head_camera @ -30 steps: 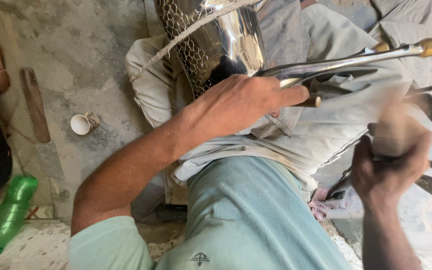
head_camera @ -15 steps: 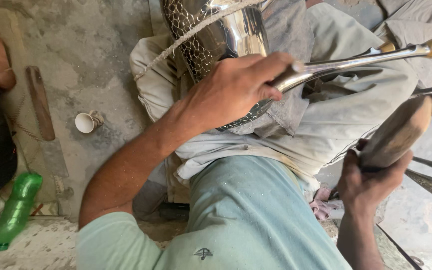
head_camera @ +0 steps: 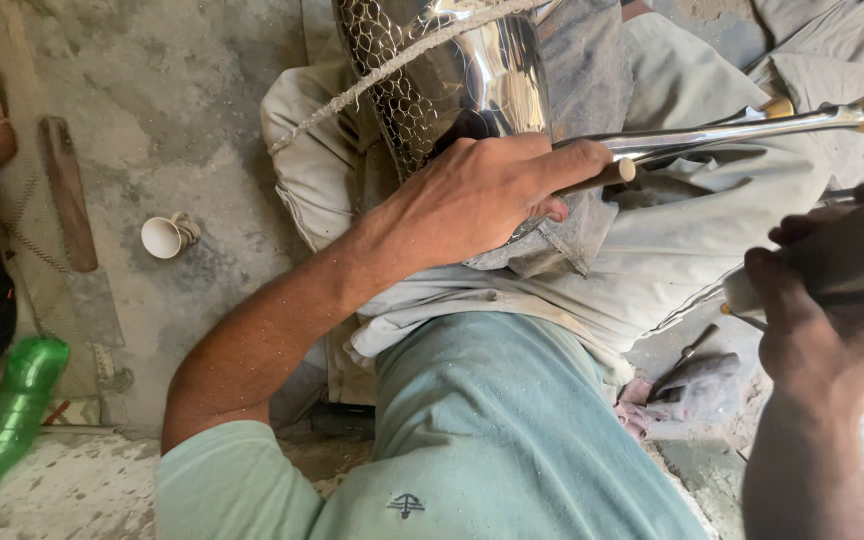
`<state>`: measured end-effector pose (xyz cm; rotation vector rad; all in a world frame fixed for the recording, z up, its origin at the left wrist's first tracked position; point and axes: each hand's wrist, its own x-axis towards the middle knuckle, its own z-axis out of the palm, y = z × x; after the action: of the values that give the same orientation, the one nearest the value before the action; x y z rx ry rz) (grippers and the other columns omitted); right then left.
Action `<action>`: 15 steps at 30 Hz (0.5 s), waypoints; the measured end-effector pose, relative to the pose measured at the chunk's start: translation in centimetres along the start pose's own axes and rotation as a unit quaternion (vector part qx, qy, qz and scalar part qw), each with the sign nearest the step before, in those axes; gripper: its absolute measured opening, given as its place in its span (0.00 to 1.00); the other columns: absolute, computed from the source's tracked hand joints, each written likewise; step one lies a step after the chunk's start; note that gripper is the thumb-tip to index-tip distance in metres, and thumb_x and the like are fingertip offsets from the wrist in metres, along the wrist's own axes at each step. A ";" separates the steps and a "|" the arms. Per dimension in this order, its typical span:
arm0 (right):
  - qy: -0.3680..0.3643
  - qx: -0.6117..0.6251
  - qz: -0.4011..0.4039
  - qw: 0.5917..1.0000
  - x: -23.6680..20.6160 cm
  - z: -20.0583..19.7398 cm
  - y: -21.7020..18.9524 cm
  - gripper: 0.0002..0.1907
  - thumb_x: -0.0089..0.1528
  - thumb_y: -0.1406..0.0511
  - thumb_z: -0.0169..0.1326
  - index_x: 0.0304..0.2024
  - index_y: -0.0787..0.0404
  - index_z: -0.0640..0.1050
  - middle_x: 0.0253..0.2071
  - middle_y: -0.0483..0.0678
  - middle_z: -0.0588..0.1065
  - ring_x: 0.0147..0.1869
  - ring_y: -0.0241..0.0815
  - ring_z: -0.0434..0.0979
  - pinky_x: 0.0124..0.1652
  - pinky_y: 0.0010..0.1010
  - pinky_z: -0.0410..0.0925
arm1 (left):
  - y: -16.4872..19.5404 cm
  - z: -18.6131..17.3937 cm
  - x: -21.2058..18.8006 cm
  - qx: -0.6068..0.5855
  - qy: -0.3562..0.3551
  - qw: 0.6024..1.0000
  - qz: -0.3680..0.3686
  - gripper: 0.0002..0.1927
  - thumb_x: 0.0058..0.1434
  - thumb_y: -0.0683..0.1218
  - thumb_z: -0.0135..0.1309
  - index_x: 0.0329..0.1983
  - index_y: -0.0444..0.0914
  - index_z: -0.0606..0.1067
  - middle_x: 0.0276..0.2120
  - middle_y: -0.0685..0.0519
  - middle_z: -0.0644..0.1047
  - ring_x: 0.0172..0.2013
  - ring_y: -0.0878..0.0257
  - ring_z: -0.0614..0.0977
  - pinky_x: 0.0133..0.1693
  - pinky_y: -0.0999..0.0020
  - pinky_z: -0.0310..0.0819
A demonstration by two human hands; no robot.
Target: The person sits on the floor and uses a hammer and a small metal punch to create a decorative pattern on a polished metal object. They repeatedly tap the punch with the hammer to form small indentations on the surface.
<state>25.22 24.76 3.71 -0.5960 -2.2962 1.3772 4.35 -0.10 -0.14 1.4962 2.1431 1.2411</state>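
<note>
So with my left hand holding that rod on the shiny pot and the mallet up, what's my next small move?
Probably bring the mallet in your right hand down onto the metal rod; your left hand already pins it against the shiny pot.

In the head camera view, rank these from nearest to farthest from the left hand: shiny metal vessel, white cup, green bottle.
From the left hand:
1. Shiny metal vessel, touching it, just above.
2. White cup, on the floor, left.
3. Green bottle, far lower left.

Pale green short-sleeved shirt, small dark chest emblem, bare forearms
</note>
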 end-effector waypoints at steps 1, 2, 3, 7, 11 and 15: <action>-0.023 -0.067 0.000 0.997 0.4 -0.1 -0.4 0.19 0.65 0.78 0.56 0.57 0.69 0.68 0.49 0.52 0.74 0.51 0.43 0.78 0.47 0.30 0.71 | 0.1 -0.1 0.0 -0.006 -0.003 1.000 0.008 0.24 0.68 0.43 0.59 0.66 0.48 0.68 0.31 0.51 0.76 0.31 0.56 0.84 0.31 0.61 0.80; -0.038 -0.134 -0.030 0.990 0.8 -0.1 -0.8 0.17 0.67 0.79 0.55 0.57 0.70 0.68 0.49 0.53 0.74 0.51 0.45 0.79 0.47 0.31 0.71 | 0.1 -0.1 -0.1 -0.011 -0.005 1.000 0.016 0.24 0.69 0.40 0.57 0.66 0.49 0.69 0.31 0.51 0.76 0.32 0.57 0.85 0.33 0.62 0.82; -0.049 -0.200 -0.062 0.977 1.2 0.0 -1.3 0.15 0.69 0.80 0.55 0.57 0.71 0.69 0.50 0.55 0.75 0.51 0.47 0.79 0.46 0.32 0.72 | 0.1 -0.1 -0.2 -0.016 -0.004 1.000 0.023 0.25 0.69 0.38 0.55 0.67 0.50 0.69 0.32 0.51 0.76 0.33 0.57 0.86 0.35 0.64 0.84; -0.093 -0.352 -0.146 0.920 3.4 0.5 -4.2 0.20 0.61 0.82 0.56 0.55 0.74 0.71 0.45 0.63 0.75 0.45 0.54 0.78 0.43 0.36 0.71 | 0.1 0.3 -0.8 -0.024 0.012 1.000 -0.016 0.23 0.69 0.39 0.55 0.66 0.46 0.69 0.34 0.51 0.77 0.35 0.58 0.87 0.35 0.65 0.85; -0.115 -0.308 -0.115 0.937 4.7 1.8 -7.5 0.19 0.63 0.78 0.55 0.57 0.73 0.71 0.47 0.61 0.75 0.46 0.50 0.78 0.44 0.29 0.71 | 0.0 1.1 -1.7 -0.010 0.059 0.998 -0.032 0.21 0.68 0.41 0.58 0.63 0.46 0.71 0.31 0.51 0.76 0.32 0.59 0.85 0.33 0.66 0.85; -0.171 -0.504 -0.155 0.832 5.7 2.0 -10.9 0.22 0.58 0.80 0.58 0.56 0.72 0.77 0.43 0.62 0.77 0.43 0.52 0.81 0.42 0.36 0.75 | -0.2 2.4 -2.3 0.002 0.105 0.994 -0.029 0.21 0.69 0.39 0.58 0.63 0.44 0.70 0.34 0.53 0.76 0.33 0.64 0.84 0.29 0.75 0.83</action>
<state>17.74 21.84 13.21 -0.2070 -3.1472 0.0040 6.72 -0.96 -2.34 1.3472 2.3022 1.4323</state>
